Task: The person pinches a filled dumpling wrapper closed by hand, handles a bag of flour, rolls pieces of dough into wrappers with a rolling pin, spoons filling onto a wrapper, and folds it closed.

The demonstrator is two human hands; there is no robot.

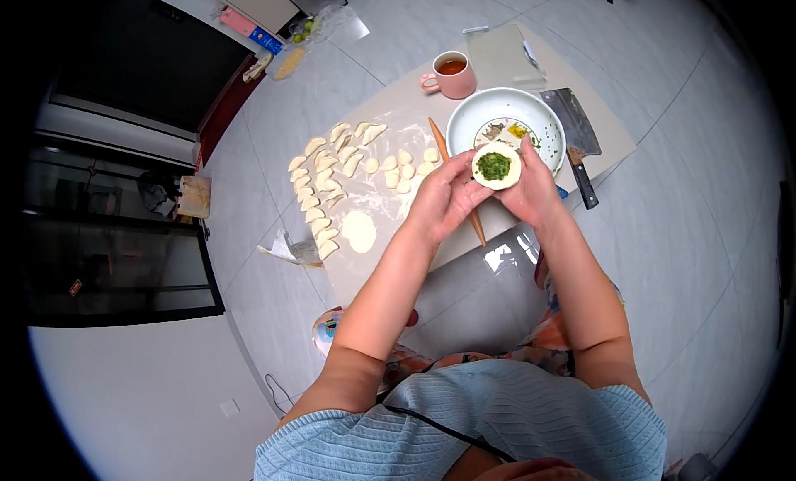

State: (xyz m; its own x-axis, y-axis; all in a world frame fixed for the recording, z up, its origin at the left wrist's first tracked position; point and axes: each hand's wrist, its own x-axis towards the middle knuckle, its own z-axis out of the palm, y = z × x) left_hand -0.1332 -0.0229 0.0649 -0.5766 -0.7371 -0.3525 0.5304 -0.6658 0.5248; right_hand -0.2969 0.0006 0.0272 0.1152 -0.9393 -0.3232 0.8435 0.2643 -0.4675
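Between my two hands, in front of the white bowl, is a round dumpling wrapper (496,183) with a green chopped filling (493,166) heaped in its middle. My left hand (448,195) grips the wrapper's left edge, and my right hand (531,189) supports it from the right. Just beyond them stands the white bowl (458,133), with bits of green, yellow and brownish filling inside. A wooden rolling pin (437,137) lies on the board, partly hidden behind my left hand. Folded dumplings (327,185) sit in rows at the left, beside small dough pieces (392,179) and flat wrappers (358,230).
A pink mug (457,85) of reddish-brown liquid stands at the table's (618,145) back. On the right lies a cleaver (572,124) with a black handle, near a clear glass-like board (502,58). A plastic bag (290,247) is at the left edge.
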